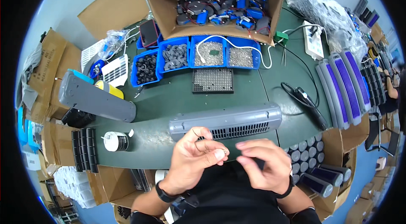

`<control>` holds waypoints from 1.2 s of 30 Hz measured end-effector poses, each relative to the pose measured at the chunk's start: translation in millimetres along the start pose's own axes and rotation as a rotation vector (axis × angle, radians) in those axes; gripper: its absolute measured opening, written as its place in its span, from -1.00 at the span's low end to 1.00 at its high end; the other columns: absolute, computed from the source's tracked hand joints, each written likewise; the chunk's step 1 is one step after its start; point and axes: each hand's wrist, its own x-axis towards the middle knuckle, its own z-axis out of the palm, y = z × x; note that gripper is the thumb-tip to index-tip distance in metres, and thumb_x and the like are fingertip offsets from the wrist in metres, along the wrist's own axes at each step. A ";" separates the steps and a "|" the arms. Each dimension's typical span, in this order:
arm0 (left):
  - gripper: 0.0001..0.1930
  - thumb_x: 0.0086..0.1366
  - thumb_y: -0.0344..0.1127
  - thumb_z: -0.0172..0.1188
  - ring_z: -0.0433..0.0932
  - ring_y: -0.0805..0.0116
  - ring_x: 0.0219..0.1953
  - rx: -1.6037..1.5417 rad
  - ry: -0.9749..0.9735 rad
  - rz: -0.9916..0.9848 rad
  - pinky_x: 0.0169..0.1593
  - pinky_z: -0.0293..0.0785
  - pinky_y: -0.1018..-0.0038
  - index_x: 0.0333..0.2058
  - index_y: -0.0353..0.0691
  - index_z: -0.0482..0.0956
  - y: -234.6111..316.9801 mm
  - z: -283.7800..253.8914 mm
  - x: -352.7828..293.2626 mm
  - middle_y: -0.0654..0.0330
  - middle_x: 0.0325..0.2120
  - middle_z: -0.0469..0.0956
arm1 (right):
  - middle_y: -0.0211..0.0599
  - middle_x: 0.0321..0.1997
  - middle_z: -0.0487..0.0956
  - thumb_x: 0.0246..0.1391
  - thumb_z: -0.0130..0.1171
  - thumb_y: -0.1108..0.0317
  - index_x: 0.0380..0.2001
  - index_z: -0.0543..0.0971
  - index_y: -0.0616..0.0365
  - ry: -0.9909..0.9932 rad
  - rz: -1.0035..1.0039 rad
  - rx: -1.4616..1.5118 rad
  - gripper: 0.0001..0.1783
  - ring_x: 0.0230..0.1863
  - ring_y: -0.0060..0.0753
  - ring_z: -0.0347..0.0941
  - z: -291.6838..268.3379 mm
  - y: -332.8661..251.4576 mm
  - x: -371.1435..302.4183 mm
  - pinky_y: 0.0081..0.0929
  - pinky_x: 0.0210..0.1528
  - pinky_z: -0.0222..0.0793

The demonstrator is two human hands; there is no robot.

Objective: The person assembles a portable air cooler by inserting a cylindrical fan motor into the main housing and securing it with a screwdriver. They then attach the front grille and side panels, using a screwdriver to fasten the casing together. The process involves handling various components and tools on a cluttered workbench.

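My left hand [195, 158] is closed in front of my body, thumb pressed against the curled fingers. Something tiny and shiny shows at its fingertips, too small to name. Close by on the right, my right hand [267, 165] has thumb and fingers apart, with nothing visible between them. Just beyond both hands a long grey plastic housing [224, 116] lies on the green table [169, 91], its slotted vent toward me. Farther back sits a black tray [212, 81] with rows of small metal pieces. Behind that tray, small metal parts fill two blue bins [196, 64].
A cardboard box [169, 27] of blue and grey parts stands at the back. A corded black power tool [312, 107] lies right, beside grey-purple units [347, 84]. On the left are a grey housing [97, 97], a white tub [115, 141] and black slotted parts [85, 150].
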 end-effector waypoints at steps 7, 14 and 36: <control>-0.65 0.38 -0.57 0.35 0.73 0.36 -0.13 0.126 0.036 0.087 -0.07 0.71 0.43 0.04 -0.29 0.40 -32.5 1.6 0.7 -0.03 -0.18 0.75 | -0.13 -0.27 0.74 0.04 0.42 0.64 -0.24 0.65 0.27 -0.168 0.047 -0.008 -0.79 -0.34 -0.19 0.72 0.3 13.8 -13.8 -0.42 -0.33 0.62; -0.70 0.36 -0.61 0.34 0.76 0.32 -0.20 0.116 0.027 -0.106 -0.11 0.73 0.40 0.01 -0.30 0.51 -30.8 -7.2 6.8 -0.02 -0.21 0.77 | -0.18 -0.31 0.71 0.05 0.39 0.65 -0.22 0.60 0.27 -0.255 0.082 -0.028 -0.77 -0.39 -0.24 0.69 -5.6 18.8 -20.8 -0.44 -0.39 0.58; -0.71 0.40 -0.57 0.30 0.66 0.40 -0.20 -0.153 0.056 -0.271 -0.08 0.56 0.45 0.04 -0.23 0.53 -75.9 -24.5 19.1 0.07 -0.19 0.76 | -0.21 -0.40 0.61 0.15 0.36 0.63 -0.21 0.53 0.24 -0.021 0.207 -0.611 -0.78 -0.50 -0.29 0.62 -41.1 79.1 -59.2 -0.38 -0.44 0.52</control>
